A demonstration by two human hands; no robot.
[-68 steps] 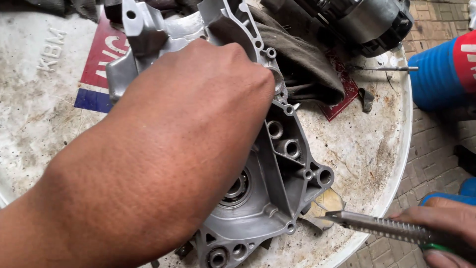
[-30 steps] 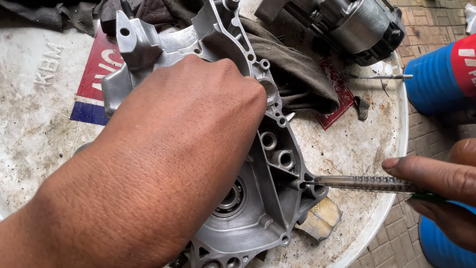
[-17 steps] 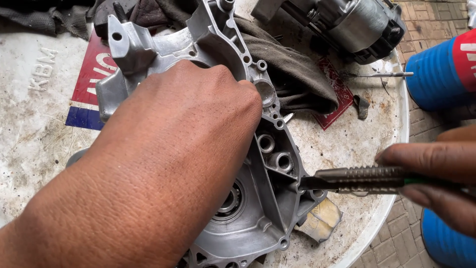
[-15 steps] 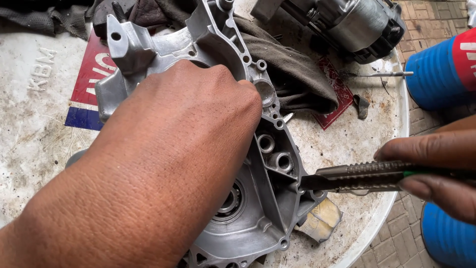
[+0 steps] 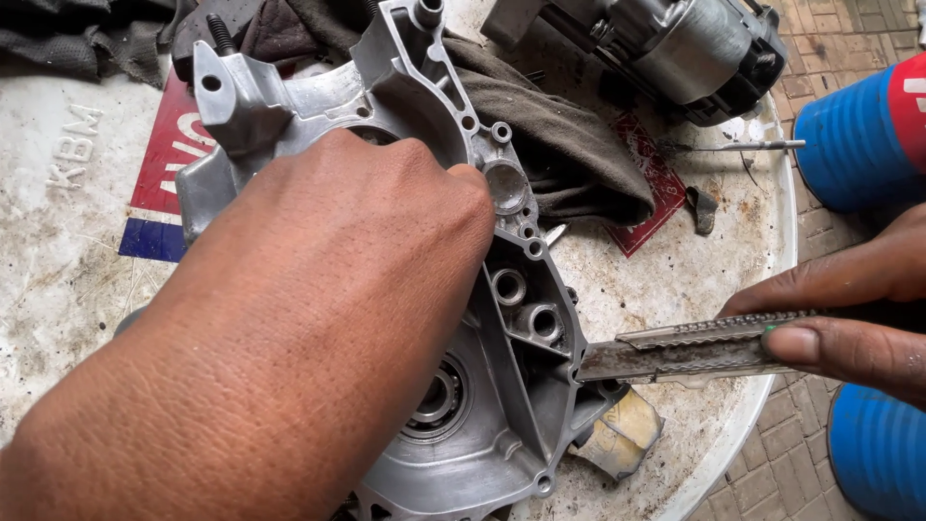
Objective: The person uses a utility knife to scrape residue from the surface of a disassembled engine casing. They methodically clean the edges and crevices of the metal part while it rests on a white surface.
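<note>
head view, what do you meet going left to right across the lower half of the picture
left hand → grey engine case → utility knife → right hand

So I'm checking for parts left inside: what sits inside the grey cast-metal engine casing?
Inside the grey cast-metal engine casing, a round steel bearing and hollow bosses show. The left hand covers the rest.
</note>
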